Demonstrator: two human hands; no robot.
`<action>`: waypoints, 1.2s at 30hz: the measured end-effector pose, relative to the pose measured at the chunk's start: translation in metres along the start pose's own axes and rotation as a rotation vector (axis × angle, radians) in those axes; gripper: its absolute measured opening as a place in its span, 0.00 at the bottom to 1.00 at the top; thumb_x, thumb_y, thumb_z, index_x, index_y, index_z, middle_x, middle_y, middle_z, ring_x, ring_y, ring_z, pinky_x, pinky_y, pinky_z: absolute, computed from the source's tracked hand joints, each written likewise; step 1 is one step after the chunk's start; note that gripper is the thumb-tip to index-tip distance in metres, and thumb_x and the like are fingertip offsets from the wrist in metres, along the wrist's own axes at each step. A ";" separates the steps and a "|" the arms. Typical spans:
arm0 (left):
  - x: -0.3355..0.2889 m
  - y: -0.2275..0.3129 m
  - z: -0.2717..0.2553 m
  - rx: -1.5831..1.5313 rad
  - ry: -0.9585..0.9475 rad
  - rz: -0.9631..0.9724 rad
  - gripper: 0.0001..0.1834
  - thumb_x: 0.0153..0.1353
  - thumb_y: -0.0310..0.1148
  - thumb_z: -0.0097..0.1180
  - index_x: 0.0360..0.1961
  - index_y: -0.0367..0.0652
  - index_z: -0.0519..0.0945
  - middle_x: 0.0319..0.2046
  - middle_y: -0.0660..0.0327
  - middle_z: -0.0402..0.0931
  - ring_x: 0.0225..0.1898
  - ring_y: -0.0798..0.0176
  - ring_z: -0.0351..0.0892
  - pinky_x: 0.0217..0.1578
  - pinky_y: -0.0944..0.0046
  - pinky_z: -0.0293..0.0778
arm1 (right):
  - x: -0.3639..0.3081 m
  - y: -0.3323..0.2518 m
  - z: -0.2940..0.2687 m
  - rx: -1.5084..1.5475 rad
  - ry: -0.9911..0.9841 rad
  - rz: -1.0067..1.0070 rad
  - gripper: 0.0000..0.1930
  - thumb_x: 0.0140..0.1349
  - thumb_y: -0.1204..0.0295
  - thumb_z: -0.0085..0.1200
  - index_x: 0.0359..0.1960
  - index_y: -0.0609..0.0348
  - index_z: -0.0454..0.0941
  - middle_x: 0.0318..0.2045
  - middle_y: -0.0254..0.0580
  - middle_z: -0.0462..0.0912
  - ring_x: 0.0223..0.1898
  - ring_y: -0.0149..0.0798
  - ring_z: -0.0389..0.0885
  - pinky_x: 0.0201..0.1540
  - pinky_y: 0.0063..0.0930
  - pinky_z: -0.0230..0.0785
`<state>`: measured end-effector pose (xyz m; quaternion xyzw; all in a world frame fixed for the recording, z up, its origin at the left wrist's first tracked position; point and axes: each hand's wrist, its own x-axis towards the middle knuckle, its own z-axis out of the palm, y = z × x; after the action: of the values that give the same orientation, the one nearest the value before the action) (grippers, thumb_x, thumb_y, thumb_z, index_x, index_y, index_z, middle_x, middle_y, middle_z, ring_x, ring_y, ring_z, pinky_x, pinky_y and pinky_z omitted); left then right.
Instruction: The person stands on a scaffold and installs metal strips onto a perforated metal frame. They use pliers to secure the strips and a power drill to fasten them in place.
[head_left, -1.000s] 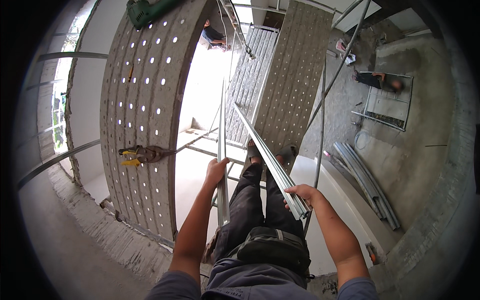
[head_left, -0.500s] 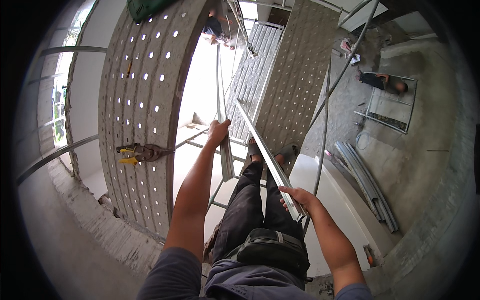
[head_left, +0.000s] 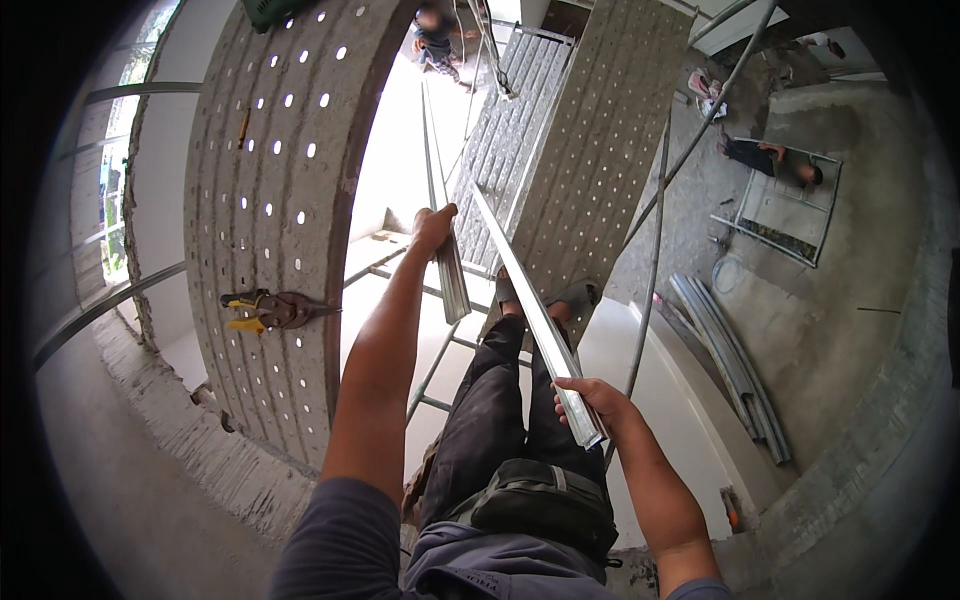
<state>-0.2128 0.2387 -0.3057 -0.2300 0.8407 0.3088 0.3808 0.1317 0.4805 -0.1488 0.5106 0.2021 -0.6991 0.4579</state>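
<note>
My left hand [head_left: 434, 229] is closed round a bundle of long, thin metal channels [head_left: 453, 285], which slants away from me over the bright gap between the planks. In my right hand [head_left: 592, 402] is the near end of another long, shiny metal channel [head_left: 535, 308]. Its far end reaches forward and left over the scaffold plank under my feet. The two lengths are apart. To the left, tin snips [head_left: 275, 311] with yellow handles lie on the raised, perforated scaffold plank [head_left: 265, 235], beyond my left forearm.
A pencil-like orange stick [head_left: 244, 128] and a green case [head_left: 268, 10] rest on the left plank. Scaffold tubes [head_left: 655, 215] cross on the right. On the floor below lie grey metal profiles [head_left: 730, 360]. One person [head_left: 770, 160] is by a frame, another person [head_left: 436, 45] at the far end.
My left hand has moved up and slightly left with its metal channels. The right hand's channel has shifted a little left. The far person has come further into view.
</note>
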 end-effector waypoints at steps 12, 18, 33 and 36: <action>-0.005 0.027 0.008 -0.082 0.001 0.009 0.29 0.52 0.50 0.63 0.30 0.26 0.81 0.25 0.48 0.78 0.28 0.55 0.77 0.35 0.52 0.75 | -0.004 -0.008 -0.013 -0.136 0.059 0.003 0.25 0.62 0.55 0.65 0.51 0.64 0.77 0.38 0.41 0.81 0.31 0.33 0.84 0.32 0.29 0.82; 0.002 0.028 0.016 -0.090 -0.087 0.000 0.34 0.53 0.53 0.62 0.44 0.26 0.81 0.36 0.45 0.80 0.37 0.51 0.80 0.40 0.50 0.76 | -0.003 -0.007 -0.014 -0.155 0.061 0.006 0.26 0.62 0.55 0.65 0.52 0.64 0.77 0.38 0.41 0.81 0.31 0.32 0.84 0.32 0.29 0.82; -0.035 -0.176 0.099 -0.172 -0.360 -0.291 0.39 0.62 0.53 0.63 0.64 0.34 0.68 0.35 0.55 0.81 0.36 0.56 0.85 0.32 0.53 0.80 | -0.005 -0.019 0.018 -0.163 0.067 -0.039 0.32 0.60 0.52 0.67 0.52 0.72 0.75 0.37 0.44 0.82 0.30 0.35 0.85 0.32 0.32 0.82; -0.128 -0.142 0.137 -0.248 -0.669 -0.385 0.45 0.59 0.53 0.66 0.68 0.36 0.65 0.43 0.53 0.80 0.38 0.53 0.83 0.38 0.47 0.81 | -0.002 -0.019 0.027 -0.209 0.093 -0.071 0.32 0.60 0.50 0.66 0.50 0.70 0.76 0.34 0.44 0.82 0.29 0.36 0.85 0.32 0.32 0.83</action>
<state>0.0214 0.2540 -0.3253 -0.3144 0.5681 0.3888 0.6536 0.1013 0.4708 -0.1397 0.4847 0.3126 -0.6655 0.4737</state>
